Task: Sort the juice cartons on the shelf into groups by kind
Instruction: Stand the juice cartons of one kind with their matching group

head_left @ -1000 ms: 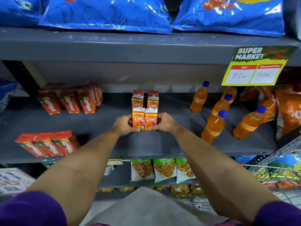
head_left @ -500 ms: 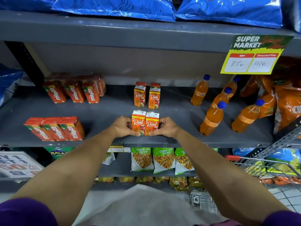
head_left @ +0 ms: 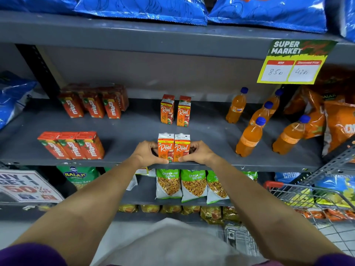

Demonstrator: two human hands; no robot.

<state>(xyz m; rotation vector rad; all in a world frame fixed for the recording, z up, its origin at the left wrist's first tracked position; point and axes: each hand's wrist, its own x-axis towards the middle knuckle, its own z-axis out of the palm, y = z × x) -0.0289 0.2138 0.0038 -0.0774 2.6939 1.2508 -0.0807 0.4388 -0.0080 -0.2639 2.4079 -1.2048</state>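
Grey shelf (head_left: 134,131) holds sorted groups; three Maaza cartons (head_left: 72,145) in a row near-left, more Maaza cartons (head_left: 94,104) far-left; two Real cartons (head_left: 175,111) upright side by side far-centre; orange soda bottles (head_left: 255,120) on the right; wire trolley (head_left: 317,196) low right, packets inside. Front pair of Real cartons (head_left: 173,147) stands touching each other at the shelf's near edge, centre. Versus earlier frames: this pair sat just in front of the far pair, now well apart from it, pulled to the near lip; view shifted too. Left hand (head_left: 148,153) presses the left carton's side, right hand (head_left: 198,152) the right carton's side; fingers curled narrow, both clamping the pair between them; both arms extended forward, converging.
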